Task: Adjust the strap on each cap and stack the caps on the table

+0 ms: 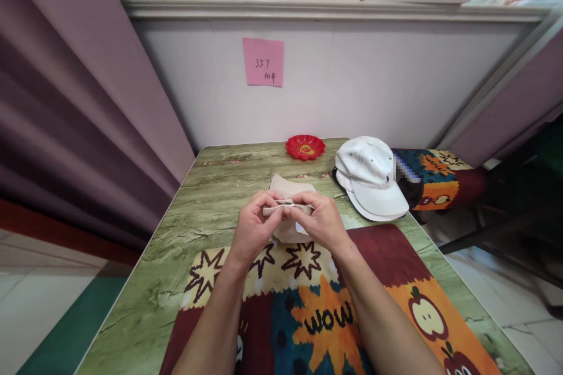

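Both hands meet over the middle of the table, pinching the strap of a beige cap [291, 187]. My left hand [257, 221] is closed on the strap's left part, thumb and fingers pressed together. From the other side my right hand [323, 218] pinches the strap's right part, its fingertips close to those of the left. A small light-coloured piece shows between the fingertips, too small to make out. The cap's body hangs behind and below the hands, partly hidden by them.
White caps [372, 173] lie stacked at the right edge of the green wood-patterned table [176, 246]. A red scalloped dish [305, 147] sits at the back. Under my forearms lies a colourful mat [325, 316]. A pink note [263, 62] is on the wall.
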The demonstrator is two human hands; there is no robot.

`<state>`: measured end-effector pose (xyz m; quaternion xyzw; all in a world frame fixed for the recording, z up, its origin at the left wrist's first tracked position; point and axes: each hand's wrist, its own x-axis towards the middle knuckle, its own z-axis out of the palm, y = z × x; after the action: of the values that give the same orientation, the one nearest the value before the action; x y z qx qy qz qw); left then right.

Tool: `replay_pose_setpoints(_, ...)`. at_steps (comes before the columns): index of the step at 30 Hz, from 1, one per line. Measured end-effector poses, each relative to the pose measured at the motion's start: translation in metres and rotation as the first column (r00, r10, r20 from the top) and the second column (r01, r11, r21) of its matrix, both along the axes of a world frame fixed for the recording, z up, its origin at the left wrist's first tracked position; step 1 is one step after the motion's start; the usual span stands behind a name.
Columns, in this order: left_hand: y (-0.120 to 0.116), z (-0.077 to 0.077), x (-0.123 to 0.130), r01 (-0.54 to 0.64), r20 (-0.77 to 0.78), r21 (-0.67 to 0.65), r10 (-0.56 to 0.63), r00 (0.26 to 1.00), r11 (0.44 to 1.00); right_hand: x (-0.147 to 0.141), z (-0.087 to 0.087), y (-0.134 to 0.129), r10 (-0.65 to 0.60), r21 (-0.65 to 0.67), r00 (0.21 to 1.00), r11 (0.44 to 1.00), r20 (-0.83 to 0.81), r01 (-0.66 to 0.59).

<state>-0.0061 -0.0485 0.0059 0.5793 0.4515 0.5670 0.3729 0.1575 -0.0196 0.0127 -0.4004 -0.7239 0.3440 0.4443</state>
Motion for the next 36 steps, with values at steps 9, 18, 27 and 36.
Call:
replay_pose_setpoints(9,-0.003,0.007,-0.006,0.075,0.001,-0.135,-0.075,0.997,0.988,0.001,0.002,-0.001,-0.048,0.022,0.999,0.999,0.022,0.048)
replay_pose_setpoints(18,0.0,0.002,-0.012,0.084,-0.076,-0.144,-0.096,0.993,0.986,-0.004,-0.004,-0.001,-0.057,0.073,0.997,0.996,0.049,0.053)
replay_pose_setpoints(27,0.006,-0.004,-0.029,-0.076,-0.214,-0.038,0.066,0.975,0.996,0.037,0.006,0.013,0.201,-0.213,0.967,0.963,0.159,-0.165)
replay_pose_setpoints(36,0.0,0.009,-0.04,-0.009,-0.509,0.035,0.026,0.86,0.999,0.04,0.008,0.013,0.316,-0.227,0.938,0.933,0.139,-0.281)
